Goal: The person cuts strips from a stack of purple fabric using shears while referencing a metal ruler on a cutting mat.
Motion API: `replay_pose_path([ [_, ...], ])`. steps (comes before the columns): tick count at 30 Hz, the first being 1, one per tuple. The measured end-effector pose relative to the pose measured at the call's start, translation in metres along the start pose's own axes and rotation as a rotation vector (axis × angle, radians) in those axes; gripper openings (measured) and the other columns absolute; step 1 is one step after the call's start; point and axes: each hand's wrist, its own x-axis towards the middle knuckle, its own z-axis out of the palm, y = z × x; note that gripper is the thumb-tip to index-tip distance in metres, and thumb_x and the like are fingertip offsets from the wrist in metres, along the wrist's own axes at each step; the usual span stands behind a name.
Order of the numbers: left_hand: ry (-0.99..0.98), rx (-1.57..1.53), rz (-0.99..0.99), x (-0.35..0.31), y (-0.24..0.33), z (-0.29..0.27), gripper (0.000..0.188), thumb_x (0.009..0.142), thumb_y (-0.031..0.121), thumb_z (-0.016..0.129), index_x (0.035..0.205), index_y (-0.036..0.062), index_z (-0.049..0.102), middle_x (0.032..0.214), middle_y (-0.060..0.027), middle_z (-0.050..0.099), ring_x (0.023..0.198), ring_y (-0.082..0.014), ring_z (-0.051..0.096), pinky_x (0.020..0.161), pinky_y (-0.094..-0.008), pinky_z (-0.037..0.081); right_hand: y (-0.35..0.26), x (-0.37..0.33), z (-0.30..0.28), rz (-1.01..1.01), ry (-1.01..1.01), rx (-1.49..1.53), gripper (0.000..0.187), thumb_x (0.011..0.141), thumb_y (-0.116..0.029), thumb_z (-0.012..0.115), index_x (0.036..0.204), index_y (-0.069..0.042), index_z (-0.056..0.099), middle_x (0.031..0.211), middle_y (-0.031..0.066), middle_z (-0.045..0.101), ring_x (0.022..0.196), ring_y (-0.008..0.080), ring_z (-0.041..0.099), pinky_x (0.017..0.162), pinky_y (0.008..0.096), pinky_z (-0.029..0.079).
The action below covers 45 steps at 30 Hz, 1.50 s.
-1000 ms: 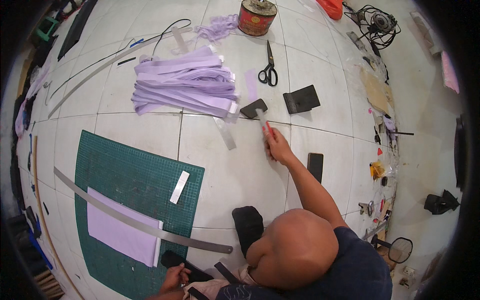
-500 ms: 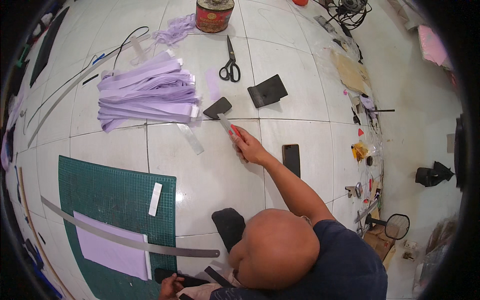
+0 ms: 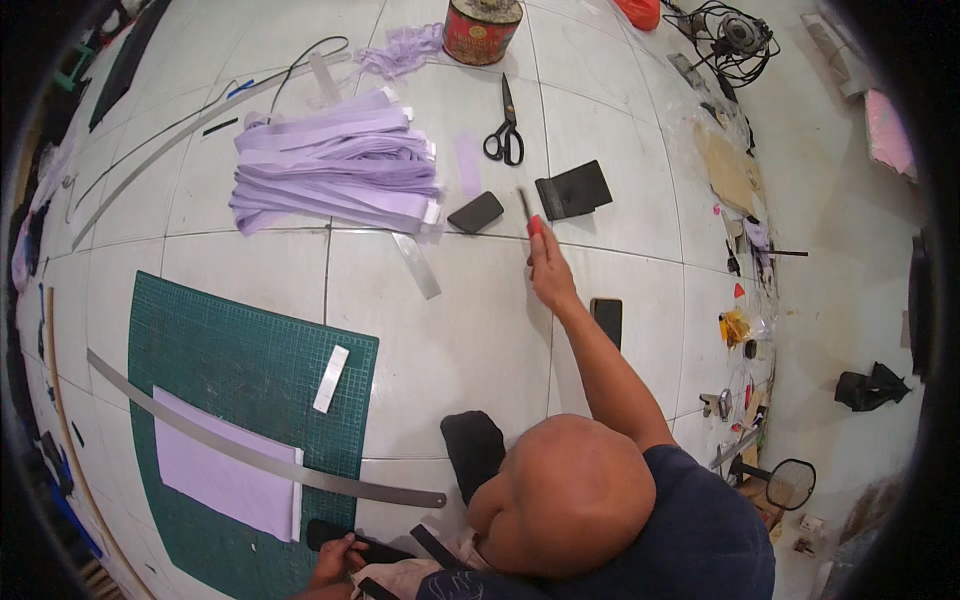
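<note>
My right hand is closed around the red handle of a cutter knife, its thin blade pointing away from me. The blade hangs between a small dark block on its left and a folded black sheet on its right, apart from both. My left hand is low by my leg, beside a black-socked foot; its fingers are curled, and whatever they hold is hidden. Near it on the green cutting mat lies folded lilac cloth, crossed by a long steel ruler.
Lilac strips lie piled at far left. Black scissors and a red tin are beyond the block. A metal plate and a phone lie on the tiles. A white strip rests on the mat.
My right hand has carried the cutter knife off the dark block, to the right and away from it. My left hand stays low by my leg. The whole view has shifted slightly.
</note>
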Motion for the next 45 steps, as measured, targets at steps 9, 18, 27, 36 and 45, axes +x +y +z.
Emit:
replay_pose_path([
  [9,0.033,0.026,-0.051,0.005,0.0,-0.002,0.044,0.099,0.036,0.061,0.096,-0.0064,0.073,0.07,-0.0156,0.071,0.06,-0.0202,0.066,0.059,-0.0342,0.053,-0.018,-0.039,0.023,-0.147,-0.111,-0.729,0.046,0.105,-0.038,0.042,0.15,-0.029,0.044,0.095,0.0147,0.054,0.087,0.0346,0.06,0.076,0.048,0.052],
  [18,0.084,0.088,-0.06,-0.009,0.013,0.013,0.046,0.097,0.038,0.064,0.097,-0.0069,0.073,0.071,-0.0149,0.07,0.061,-0.0212,0.066,0.061,-0.0345,0.053,-0.028,-0.054,0.031,-0.299,-0.226,-0.798,0.044,0.103,-0.033,0.047,0.146,-0.026,0.047,0.094,0.0165,0.057,0.084,0.0356,0.063,0.072,0.0502,0.053],
  [27,0.028,-0.05,-0.128,-0.002,0.015,0.01,0.055,0.095,0.046,0.064,0.094,-0.008,0.073,0.07,-0.0152,0.069,0.062,-0.0218,0.065,0.062,-0.0347,0.052,-0.022,-0.048,0.036,-0.221,-0.076,-0.735,0.046,0.103,-0.033,0.045,0.149,-0.028,0.045,0.097,0.0155,0.058,0.084,0.0358,0.063,0.073,0.0489,0.053],
  [36,0.019,0.012,-0.121,0.001,0.016,0.017,0.052,0.098,0.043,0.062,0.095,-0.0071,0.073,0.073,-0.0137,0.069,0.063,-0.0187,0.064,0.061,-0.0318,0.051,-0.007,-0.051,0.034,-0.288,-0.048,-0.343,0.049,0.104,-0.041,0.045,0.147,-0.017,0.044,0.091,0.0129,0.061,0.082,0.0288,0.066,0.07,0.043,0.054],
  [45,-0.053,-0.18,-0.044,-0.016,0.012,0.014,0.048,0.092,0.041,0.071,0.096,-0.0071,0.073,0.079,-0.0165,0.071,0.066,-0.0251,0.067,0.062,-0.0336,0.054,0.012,-0.017,0.045,0.316,-0.119,0.372,0.04,0.102,-0.053,0.049,0.108,-0.015,0.056,0.064,-0.0003,0.048,0.042,0.0115,0.046,0.036,0.0292,0.038],
])
